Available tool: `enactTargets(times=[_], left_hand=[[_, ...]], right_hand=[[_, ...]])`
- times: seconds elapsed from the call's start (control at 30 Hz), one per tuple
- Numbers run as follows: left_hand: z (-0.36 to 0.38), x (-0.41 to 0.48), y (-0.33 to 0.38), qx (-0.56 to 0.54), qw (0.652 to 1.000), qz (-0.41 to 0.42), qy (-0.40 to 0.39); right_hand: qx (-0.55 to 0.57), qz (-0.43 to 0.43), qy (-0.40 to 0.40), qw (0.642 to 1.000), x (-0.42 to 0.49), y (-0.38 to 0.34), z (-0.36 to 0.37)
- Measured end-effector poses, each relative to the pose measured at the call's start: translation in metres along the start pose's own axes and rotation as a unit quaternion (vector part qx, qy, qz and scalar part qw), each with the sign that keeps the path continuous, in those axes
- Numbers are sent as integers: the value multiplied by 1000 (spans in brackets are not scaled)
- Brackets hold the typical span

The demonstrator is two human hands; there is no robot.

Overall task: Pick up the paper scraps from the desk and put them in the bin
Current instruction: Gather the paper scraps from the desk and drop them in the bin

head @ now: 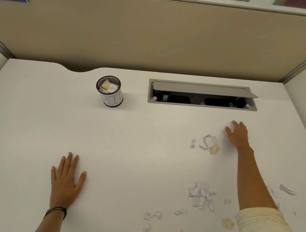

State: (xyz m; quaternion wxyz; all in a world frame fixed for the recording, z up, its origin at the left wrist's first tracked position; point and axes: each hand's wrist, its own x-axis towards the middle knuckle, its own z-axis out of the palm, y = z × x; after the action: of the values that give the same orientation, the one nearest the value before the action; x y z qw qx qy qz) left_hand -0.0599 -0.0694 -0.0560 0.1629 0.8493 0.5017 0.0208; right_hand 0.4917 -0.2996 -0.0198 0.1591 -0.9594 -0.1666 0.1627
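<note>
A small black mesh bin (110, 92) with a white label stands at the back of the white desk (31, 116), with several scraps inside it. Paper scraps lie on the right half: a cluster (209, 143) just left of my right hand, a bigger pile (201, 193) nearer me, and small bits (152, 215) by the front edge. My right hand (237, 133) reaches far right, fingers curled around a small white scrap (232, 123) at its fingertips. My left hand (66, 178) lies flat on the desk, fingers spread, holding nothing.
A grey cable hatch (202, 95) with its lid propped up is set into the desk right of the bin. A beige partition (154, 39) closes off the back. More scraps (286, 189) lie right of my right forearm.
</note>
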Motion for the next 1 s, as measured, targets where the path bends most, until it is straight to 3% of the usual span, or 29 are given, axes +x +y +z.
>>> enactTargets(times=[0.37, 0.5, 0.8, 1.0], left_hand=[[0, -2, -7, -16, 999, 49, -3], [1, -4, -8, -26, 999, 43, 0], [1, -3, -8, -33, 998, 50, 12], [3, -3, -9, -40, 998, 55, 17]], right_hand=[[86, -119, -64, 987, -67, -7, 29], [26, -158, -111, 981, -86, -19, 33], [4, -192, 17, 981, -132, -45, 66], [-8, -165, 22, 986, -149, -64, 84]])
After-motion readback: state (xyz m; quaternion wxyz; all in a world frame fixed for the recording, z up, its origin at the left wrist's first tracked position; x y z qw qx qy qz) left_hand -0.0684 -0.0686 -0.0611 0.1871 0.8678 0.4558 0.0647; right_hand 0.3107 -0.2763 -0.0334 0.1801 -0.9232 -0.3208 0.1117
